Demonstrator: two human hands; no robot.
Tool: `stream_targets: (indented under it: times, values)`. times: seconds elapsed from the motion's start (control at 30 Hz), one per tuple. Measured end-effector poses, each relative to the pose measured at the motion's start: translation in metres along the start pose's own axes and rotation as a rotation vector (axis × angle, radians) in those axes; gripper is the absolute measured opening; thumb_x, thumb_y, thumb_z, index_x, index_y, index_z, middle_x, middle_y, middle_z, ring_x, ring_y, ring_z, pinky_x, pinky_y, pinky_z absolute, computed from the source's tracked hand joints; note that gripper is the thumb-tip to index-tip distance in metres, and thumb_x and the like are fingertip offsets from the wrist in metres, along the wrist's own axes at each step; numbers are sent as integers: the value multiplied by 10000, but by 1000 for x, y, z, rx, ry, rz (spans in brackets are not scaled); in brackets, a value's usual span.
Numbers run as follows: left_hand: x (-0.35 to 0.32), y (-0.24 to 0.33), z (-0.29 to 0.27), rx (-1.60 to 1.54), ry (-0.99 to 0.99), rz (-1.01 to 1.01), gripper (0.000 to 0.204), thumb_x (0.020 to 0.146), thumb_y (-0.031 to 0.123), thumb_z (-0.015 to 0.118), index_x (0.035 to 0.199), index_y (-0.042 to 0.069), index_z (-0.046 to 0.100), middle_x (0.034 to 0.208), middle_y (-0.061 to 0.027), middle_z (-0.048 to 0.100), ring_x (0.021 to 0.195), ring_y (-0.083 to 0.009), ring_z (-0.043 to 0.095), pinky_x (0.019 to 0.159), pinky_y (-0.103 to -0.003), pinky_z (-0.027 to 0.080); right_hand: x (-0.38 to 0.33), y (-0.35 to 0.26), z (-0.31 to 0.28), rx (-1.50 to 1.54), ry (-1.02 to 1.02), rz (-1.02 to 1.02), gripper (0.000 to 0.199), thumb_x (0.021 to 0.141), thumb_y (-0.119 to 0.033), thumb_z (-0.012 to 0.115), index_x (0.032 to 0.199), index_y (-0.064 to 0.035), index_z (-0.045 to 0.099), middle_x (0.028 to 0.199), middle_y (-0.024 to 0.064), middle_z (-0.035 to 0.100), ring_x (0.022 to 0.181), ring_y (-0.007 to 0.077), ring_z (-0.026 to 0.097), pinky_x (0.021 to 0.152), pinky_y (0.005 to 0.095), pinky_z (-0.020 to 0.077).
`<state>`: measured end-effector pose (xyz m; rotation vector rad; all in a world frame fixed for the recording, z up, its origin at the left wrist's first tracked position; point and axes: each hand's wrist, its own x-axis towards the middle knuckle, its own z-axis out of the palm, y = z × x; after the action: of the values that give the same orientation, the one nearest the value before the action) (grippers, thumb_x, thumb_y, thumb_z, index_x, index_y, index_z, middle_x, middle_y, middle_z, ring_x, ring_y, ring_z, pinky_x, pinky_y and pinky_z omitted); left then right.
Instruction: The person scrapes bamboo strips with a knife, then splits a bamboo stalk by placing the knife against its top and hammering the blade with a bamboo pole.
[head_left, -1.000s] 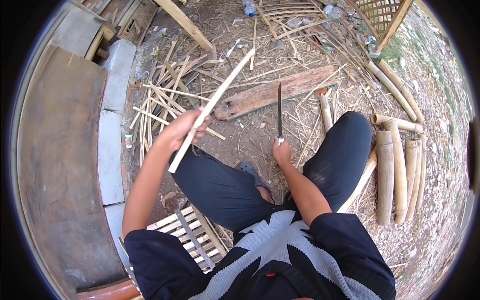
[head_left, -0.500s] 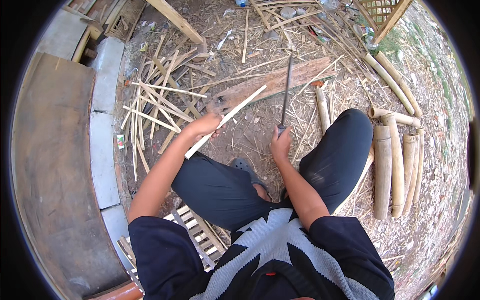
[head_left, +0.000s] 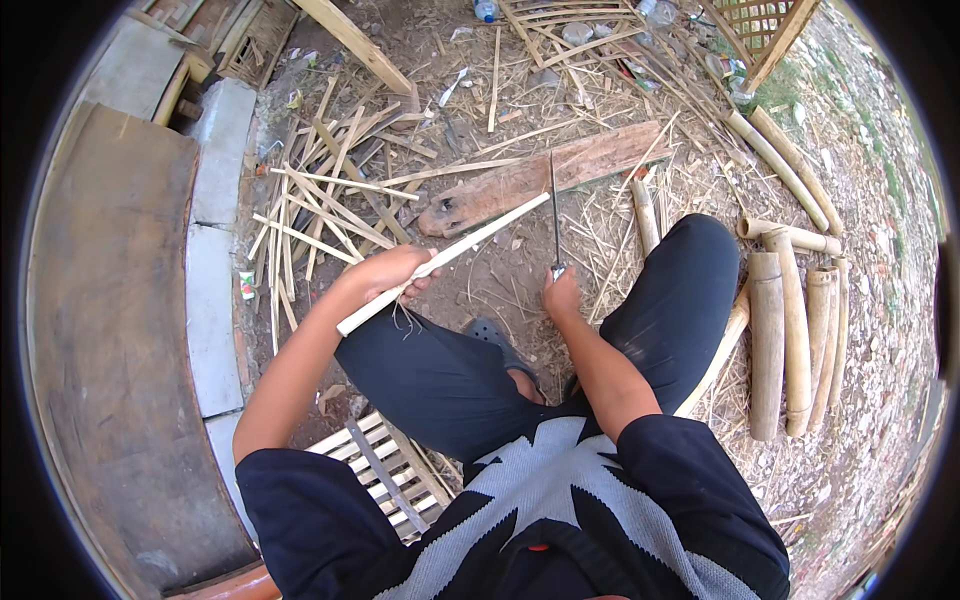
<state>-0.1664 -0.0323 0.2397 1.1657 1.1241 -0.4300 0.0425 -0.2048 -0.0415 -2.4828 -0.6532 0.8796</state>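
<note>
My left hand [head_left: 392,272] is closed around a pale split bamboo strip [head_left: 478,236], held slantwise above my left knee with its far end up and to the right. Thin curled fibres hang below the strip by my fingers. In my right hand [head_left: 562,295], closed on its handle, is a long machete [head_left: 556,220], seen nearly edge-on with the blade pointing away from me. The strip's far tip appears to meet the blade, though contact is hard to judge. Beyond both lies a worn wooden plank [head_left: 590,162] on the ground.
Cut bamboo strips [head_left: 300,215] lie heaped at the left, beside a concrete edge [head_left: 212,310]. Thick bamboo poles [head_left: 767,345] lie at the right. A wooden post [head_left: 355,45] stands at the far left, and a slatted bamboo piece [head_left: 375,462] lies near my left side.
My left hand has drawn back and left with the bamboo strip. The machete has swung left, its blade now by the strip's far end, and my right hand is slightly lower.
</note>
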Motion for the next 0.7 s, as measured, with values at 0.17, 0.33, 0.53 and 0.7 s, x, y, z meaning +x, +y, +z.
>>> stream_targets:
  times: [0.17, 0.33, 0.53, 0.7]
  values:
    - [-59, -16, 12, -43, 42, 16, 355, 1069, 356, 361, 913, 81, 520, 578, 75, 366, 446, -49, 343, 390, -237, 308, -32, -1, -14, 26, -12, 28, 507, 952, -442, 562, 1171, 1, 447, 1050, 305, 655, 995, 490, 639, 858, 567, 501]
    - [-104, -13, 24, -61, 89, 66, 370, 1070, 373, 360, 904, 84, 520, 577, 74, 371, 451, -46, 350, 397, -231, 303, -45, 10, -16, 45, 30, 13, 525, 953, -453, 557, 1180, 11, 465, 1040, 312, 655, 986, 495, 638, 860, 561, 499]
    - [-49, -13, 8, 181, 129, 107, 384, 1059, 316, 346, 960, 20, 571, 640, 16, 462, 496, -120, 436, 477, -292, 406, -61, 4, -23, 191, 140, -15, 491, 970, -459, 521, 1063, 23, 538, 963, 318, 660, 940, 502, 632, 823, 577, 473]
    - [5, -20, -17, 224, 162, 132, 399, 1048, 315, 356, 945, 8, 588, 666, -15, 501, 510, -123, 451, 483, -295, 400, -51, -21, -39, 242, 212, -98, 503, 978, -473, 516, 1022, 27, 546, 886, 315, 654, 861, 509, 625, 740, 571, 455]
